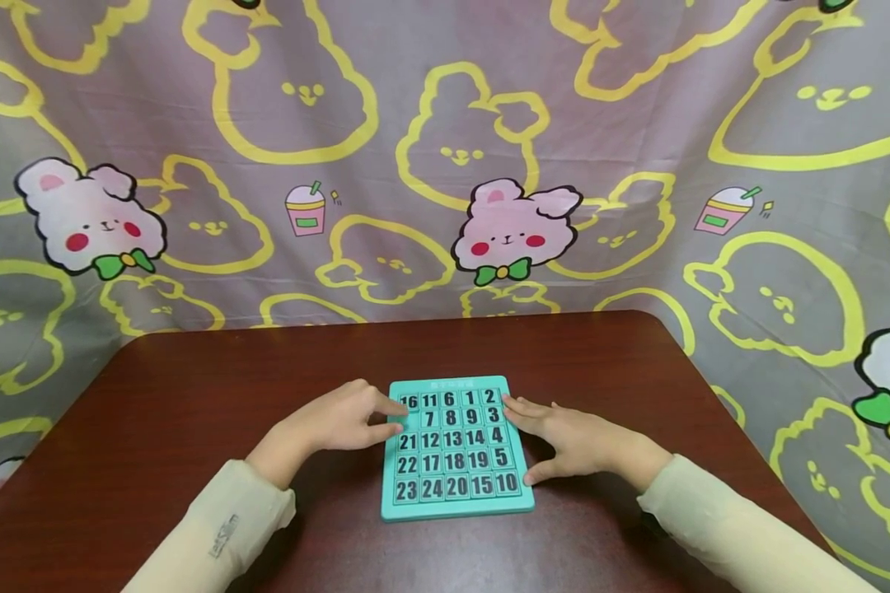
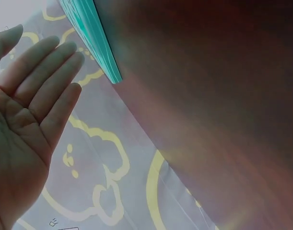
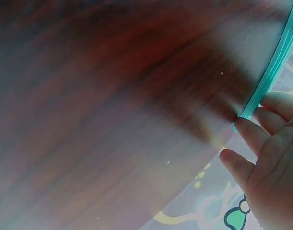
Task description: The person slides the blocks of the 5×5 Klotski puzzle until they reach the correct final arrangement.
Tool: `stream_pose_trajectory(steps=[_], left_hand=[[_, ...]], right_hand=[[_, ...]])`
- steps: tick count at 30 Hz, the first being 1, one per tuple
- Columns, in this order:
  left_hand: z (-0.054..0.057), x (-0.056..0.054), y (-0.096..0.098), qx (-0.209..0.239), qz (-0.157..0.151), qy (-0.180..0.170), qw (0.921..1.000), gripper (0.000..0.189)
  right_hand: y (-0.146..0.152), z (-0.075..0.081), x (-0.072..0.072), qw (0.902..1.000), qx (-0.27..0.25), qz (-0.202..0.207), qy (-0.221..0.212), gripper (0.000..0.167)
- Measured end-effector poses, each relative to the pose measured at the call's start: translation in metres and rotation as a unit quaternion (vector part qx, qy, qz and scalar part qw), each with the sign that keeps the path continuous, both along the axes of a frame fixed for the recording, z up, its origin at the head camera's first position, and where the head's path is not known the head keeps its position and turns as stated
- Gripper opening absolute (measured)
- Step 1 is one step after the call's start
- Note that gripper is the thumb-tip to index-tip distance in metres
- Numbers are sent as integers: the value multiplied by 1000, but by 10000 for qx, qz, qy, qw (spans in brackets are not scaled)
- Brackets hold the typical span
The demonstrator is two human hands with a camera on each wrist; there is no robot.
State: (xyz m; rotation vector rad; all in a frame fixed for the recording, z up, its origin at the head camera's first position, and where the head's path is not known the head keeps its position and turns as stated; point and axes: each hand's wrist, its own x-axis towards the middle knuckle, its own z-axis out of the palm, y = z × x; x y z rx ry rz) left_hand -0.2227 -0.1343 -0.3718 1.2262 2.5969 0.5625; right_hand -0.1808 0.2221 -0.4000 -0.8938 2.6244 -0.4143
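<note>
A teal number sliding puzzle (image 1: 454,463) lies flat on the table, its black-numbered tiles in rows. The gap in its tiles is at the left end of the second row, below tile 16 (image 1: 409,401). My left hand (image 1: 339,418) reaches in from the left, with the index fingertip at the lower edge of tile 16 and the thumb by the frame's left side. Straight fingers show in the left wrist view. My right hand (image 1: 582,438) rests along the puzzle's right side, fingertips near the top and thumb near the bottom corner. The right wrist view shows fingers touching the teal edge (image 3: 267,76).
The dark reddish-brown table (image 1: 267,354) extends around the puzzle on every side. Behind and beside it hangs a grey curtain (image 1: 386,189) with yellow outlines and cartoon rabbits.
</note>
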Motion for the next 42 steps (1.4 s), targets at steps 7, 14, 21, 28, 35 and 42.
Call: stream_pose_trajectory(steps=[7,14,21,28,35,42], left_hand=[[1,-10,6,-221,8,32,9998,33],[1,-14,7,-340,-19,8,9994,32],[0,-11,7,-305,59,-122,9994,34],[-2,-4,6,-295,103,-173,9994,34],[-5,4,7,-266,87,-239,9993,34],[-1,9,6,-218,-35,-269,9994,31]], right_hand=[[-2,0,0,10000,2,22,18,99],[-2,1,0,9999,-32,92,27,99],[-3,3,0,10000,19,8,1,99],[-1,2,-1,10000,27,-13,9,100],[0,1,0,10000,5,-31,-80,100],[0,2,0,9999,38,-53,-82,99]])
